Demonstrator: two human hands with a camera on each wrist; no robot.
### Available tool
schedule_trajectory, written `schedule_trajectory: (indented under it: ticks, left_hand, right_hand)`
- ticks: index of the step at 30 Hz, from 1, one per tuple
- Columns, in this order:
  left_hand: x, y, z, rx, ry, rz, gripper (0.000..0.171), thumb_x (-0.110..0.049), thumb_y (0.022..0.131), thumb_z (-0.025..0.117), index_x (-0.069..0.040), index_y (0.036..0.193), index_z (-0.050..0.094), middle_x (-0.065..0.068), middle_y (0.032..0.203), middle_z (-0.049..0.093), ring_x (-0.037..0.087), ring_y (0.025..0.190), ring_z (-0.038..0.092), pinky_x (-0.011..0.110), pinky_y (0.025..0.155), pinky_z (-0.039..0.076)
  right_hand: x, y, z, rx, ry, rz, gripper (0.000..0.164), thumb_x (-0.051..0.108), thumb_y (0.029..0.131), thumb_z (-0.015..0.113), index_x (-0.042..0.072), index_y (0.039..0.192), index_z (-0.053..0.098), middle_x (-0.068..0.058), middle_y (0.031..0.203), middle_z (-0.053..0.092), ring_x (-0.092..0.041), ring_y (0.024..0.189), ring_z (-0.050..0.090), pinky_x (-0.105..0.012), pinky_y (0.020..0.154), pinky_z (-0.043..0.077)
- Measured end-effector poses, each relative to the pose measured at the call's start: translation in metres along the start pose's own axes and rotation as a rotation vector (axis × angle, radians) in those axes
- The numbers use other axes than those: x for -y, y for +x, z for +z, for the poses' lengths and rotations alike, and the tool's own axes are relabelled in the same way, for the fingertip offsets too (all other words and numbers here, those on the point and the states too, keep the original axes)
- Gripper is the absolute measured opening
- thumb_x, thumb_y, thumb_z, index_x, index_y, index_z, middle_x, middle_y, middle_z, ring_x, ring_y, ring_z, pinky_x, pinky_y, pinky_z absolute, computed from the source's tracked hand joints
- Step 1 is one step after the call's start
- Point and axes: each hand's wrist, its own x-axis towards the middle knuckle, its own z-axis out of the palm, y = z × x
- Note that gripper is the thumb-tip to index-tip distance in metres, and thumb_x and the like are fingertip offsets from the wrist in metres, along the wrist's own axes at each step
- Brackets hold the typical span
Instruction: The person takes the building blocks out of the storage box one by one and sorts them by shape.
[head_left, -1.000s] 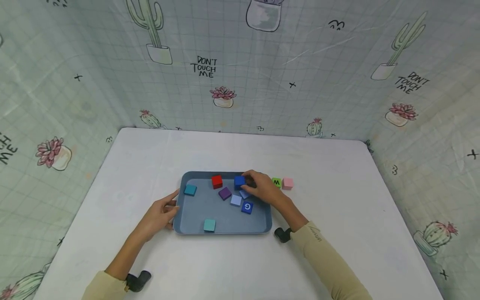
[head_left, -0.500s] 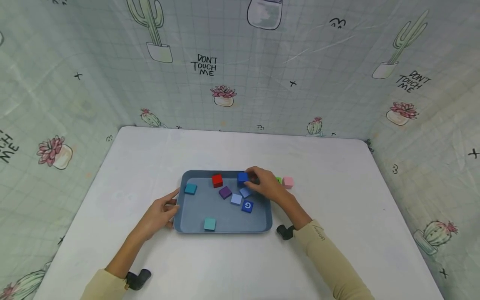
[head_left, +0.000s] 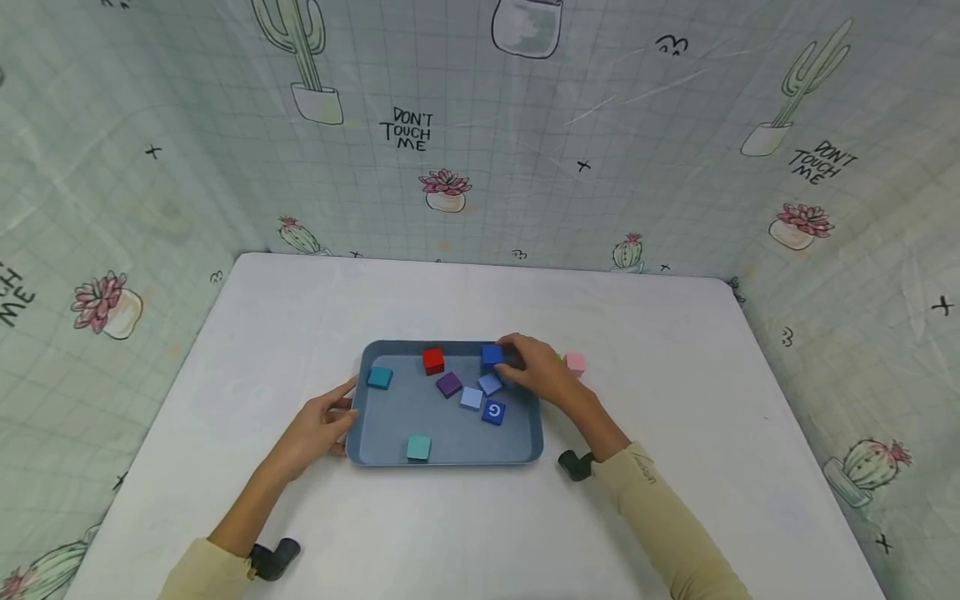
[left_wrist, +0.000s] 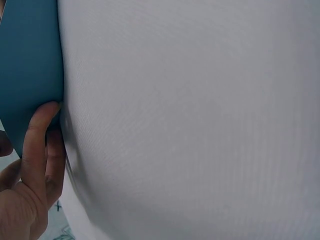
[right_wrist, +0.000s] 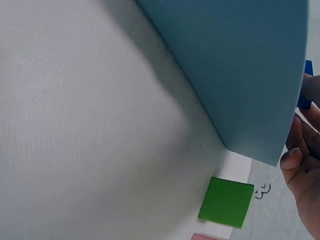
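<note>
My right hand pinches a blue block between thumb and fingers, inside the back right corner of a blue-grey tray. In the right wrist view, the tray wall partly covers the blue block. At the tray's left side, my left hand grips the edge; in the left wrist view, its fingers lie against the tray's outer wall. Near the held block are a light blue block, another light blue block and a dark blue block with a letter G.
Elsewhere in the tray lie a red block, a purple block, a teal block and a turquoise block. Outside, right of the tray, a pink block stands beside a green block, mostly hidden by my right hand in the head view.
My right hand has moved the blue block rightward and slightly back along the tray's far wall. The green block is now more covered by the hand. My left hand stays at the tray's edge.
</note>
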Motion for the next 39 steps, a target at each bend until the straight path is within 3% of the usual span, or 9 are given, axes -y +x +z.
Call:
schedule_trajectory:
  ticks: [25,39]
  left_hand:
    - [-0.001,0.0,-0.001,0.002,-0.01,-0.016,0.06,-0.006,0.095,0.05,-0.007,0.149,0.024,0.028,0.126,0.043,0.039,0.107,0.053,0.036,0.06,0.056]
    - [0.002,0.002,0.0,-0.002,0.001,0.0,0.06,-0.006,0.095,0.051,-0.006,0.149,0.025,0.029,0.126,0.043,0.037,0.104,0.055,0.036,0.057,0.056]
  right_hand:
    - [-0.007,-0.008,-0.013,-0.066,-0.029,-0.049,0.038,0.018,0.087,0.07,0.005,0.121,0.057,-0.005,0.104,0.062,-0.016,0.084,0.055,-0.028,0.07,0.049]
    - [-0.013,-0.01,-0.021,-0.068,-0.017,0.002,0.04,0.018,0.087,0.069,0.006,0.123,0.055,-0.005,0.108,0.062,-0.015,0.085,0.054,-0.028,0.069,0.047]
